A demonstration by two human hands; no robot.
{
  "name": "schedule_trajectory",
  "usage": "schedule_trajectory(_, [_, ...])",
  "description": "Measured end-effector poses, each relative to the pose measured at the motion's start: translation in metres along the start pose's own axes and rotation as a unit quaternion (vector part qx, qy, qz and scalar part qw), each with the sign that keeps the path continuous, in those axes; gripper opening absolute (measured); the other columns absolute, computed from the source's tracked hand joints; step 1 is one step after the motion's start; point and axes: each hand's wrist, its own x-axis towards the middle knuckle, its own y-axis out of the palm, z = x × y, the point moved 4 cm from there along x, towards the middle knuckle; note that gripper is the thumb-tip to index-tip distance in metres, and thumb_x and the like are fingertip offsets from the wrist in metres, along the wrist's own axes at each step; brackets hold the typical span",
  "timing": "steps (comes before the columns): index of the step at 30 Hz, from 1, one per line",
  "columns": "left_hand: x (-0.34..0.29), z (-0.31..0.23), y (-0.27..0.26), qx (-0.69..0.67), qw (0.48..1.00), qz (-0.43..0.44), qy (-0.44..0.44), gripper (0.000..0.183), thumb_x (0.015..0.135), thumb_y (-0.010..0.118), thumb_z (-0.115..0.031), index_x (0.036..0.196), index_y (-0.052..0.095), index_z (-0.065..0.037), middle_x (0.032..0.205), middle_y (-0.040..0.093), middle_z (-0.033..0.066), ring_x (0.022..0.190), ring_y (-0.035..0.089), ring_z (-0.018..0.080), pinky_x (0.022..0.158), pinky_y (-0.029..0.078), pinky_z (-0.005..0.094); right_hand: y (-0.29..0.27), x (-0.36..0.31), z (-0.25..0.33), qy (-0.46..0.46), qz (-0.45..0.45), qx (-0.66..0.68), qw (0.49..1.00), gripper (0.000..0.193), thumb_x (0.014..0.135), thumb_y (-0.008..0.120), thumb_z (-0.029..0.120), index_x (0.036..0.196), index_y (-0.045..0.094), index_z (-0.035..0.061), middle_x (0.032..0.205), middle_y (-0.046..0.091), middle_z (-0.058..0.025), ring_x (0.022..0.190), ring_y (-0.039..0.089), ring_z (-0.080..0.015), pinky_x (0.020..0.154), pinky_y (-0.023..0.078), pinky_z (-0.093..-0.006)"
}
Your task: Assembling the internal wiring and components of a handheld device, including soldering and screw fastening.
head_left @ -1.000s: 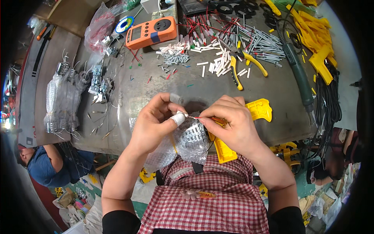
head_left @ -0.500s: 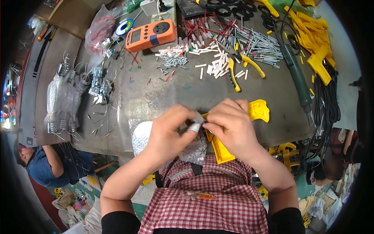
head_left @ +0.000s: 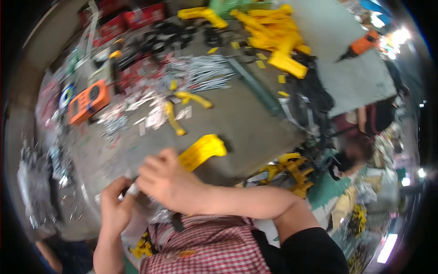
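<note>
Yellow casing (head_left: 207, 150) lies beyond the hands (head_left: 169, 182), toward the right

L hand (head_left: 116, 203), R hand (head_left: 166, 182) blurred; can't tell what's btwn.

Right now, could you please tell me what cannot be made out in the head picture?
Head view: whether the left grip and right grip hold anything, and what; curled fingers and blur hide it.
Head view: the near end of the yellow plastic piece, behind the right grip.
Head view: any reading on the orange meter, too blurred.
Head view: the left forearm, cut off by the lower edge.
</note>
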Motion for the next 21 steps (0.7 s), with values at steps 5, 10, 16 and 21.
schedule_trajectory(5, [-0.01,0.01,0.0,-0.032,0.998,0.045,-0.029,0.026,0.075,0.063,-0.009,0.098,0.056,0.0,0.091,0.057,0.0054,0.084,0.053,0.0149,0.073,0.042,0.0299,-0.033,-0.014,-0.048,0.143,-0.011,0.168,0.975,0.024,0.077,0.069,0.018,0.098,0.063,0.007,0.096,0.059,-0.0069,0.097,0.056,-0.0238,0.084,0.042,-0.0375])
schedule_trajectory(10, [-0.044,0.003,0.007,0.357,0.922,0.066,0.132,0.095,0.045,0.081,-0.01,0.129,0.039,0.004,0.121,0.045,0.0239,0.114,0.042,0.0435,0.101,0.034,0.0497,-0.178,-0.116,-0.174,0.382,-0.166,-0.321,0.851,0.019,0.08,0.068,0.015,0.093,0.066,0.0012,0.087,0.065,-0.0159,0.084,0.062,-0.0331,0.076,0.05,-0.0401])
schedule_trajectory(16, [-0.017,-0.012,-0.007,0.367,0.907,0.148,0.146,0.101,0.043,0.082,-0.012,0.131,0.036,0.007,0.123,0.046,0.024,0.116,0.042,0.0423,0.104,0.031,0.049,-0.223,-0.198,-0.211,0.456,-0.082,-0.408,0.787,0.035,0.078,0.071,0.027,0.096,0.063,-0.0021,0.089,0.065,-0.0143,0.078,0.062,-0.0274,0.071,0.05,-0.0384])
schedule_trajectory(21, [-0.019,-0.04,-0.026,0.249,0.943,0.115,0.189,0.103,0.055,0.082,-0.013,0.142,0.028,0.002,0.137,0.041,0.0221,0.123,0.045,0.0347,0.102,0.038,0.044,-0.238,-0.138,-0.157,0.498,-0.226,0.332,0.768,0.037,0.087,0.055,0.027,0.109,0.052,-0.0023,0.086,0.063,-0.013,0.055,0.053,-0.0128,0.046,0.037,-0.0225])
